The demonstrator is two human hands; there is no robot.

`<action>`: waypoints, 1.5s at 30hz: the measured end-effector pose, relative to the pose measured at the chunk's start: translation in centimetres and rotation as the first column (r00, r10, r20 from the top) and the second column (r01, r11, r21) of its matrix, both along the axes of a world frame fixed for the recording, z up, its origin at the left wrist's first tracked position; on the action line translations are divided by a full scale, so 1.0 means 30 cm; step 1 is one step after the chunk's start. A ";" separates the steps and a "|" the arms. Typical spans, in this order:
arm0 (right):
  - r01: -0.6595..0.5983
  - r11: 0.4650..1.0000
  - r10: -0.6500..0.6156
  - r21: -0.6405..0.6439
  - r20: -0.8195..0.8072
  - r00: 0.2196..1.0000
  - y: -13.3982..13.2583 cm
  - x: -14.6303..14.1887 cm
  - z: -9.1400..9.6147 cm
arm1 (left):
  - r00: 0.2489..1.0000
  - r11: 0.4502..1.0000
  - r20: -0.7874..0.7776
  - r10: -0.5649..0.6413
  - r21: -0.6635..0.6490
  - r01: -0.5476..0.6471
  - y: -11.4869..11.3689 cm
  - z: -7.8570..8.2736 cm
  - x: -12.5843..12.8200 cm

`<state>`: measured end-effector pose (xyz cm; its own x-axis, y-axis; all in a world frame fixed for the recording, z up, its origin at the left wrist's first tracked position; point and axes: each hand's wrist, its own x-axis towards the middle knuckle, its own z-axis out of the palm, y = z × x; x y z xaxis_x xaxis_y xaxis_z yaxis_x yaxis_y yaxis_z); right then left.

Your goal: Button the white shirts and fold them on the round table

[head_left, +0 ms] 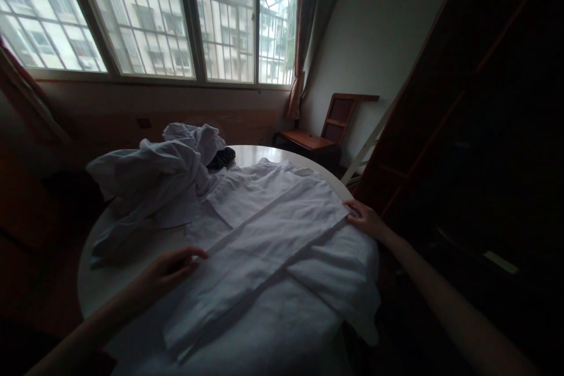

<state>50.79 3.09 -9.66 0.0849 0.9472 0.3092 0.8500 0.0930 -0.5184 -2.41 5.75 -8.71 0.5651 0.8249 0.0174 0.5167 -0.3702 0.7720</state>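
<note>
A white garment (273, 229) lies spread over the round table, with a long flat strip of its cloth folded diagonally across it. At the far right end of this strip, my right hand (363, 218) has its fingers closed on the cloth edge. My left hand (178, 261) is at the strip's left edge, palm down, with bent fingers apart and nothing visible in them. I cannot tell whether its fingertips touch the cloth. Lower parts of the garment hang over the table's near and right edges.
A crumpled heap of white cloth (154, 170) sits on the left of the round white table (94, 282), beside a black bundle (221, 158). A wooden chair (311, 140) stands beyond, near the barred window (229, 23). Dark wooden furniture (423, 129) rises at right.
</note>
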 end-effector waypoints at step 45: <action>0.305 0.932 -0.234 -0.195 0.320 0.918 0.038 -0.011 0.102 | 0.967 0.989 -0.244 -0.076 0.107 0.105 0.130 0.153 0.033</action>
